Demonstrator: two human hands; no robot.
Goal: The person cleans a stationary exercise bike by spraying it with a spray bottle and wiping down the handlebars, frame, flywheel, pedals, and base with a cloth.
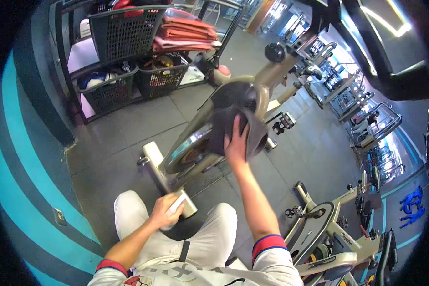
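Note:
My right hand (237, 145) presses a dark grey cloth (256, 136) against the side of an exercise bike (190, 148). Its fingers are spread over the cloth, and one edge of the cloth hangs loose to the right. Lower down, between my knees, my left hand (164, 212) is closed around a whitish, partly see-through bottle-like thing (177, 206). Blur and my fingers hide most of that thing. It is beside the white end cap (189, 209) of the bike's foot bar; whether they touch I cannot tell.
A rack with dark baskets (124, 35) and a stack of orange-red mats (186, 33) stands at the upper left. A second exercise bike (314, 229) is close on my right. The bike's pedal (283, 123) sticks out beyond the cloth. A striped wall (33, 200) runs along my left.

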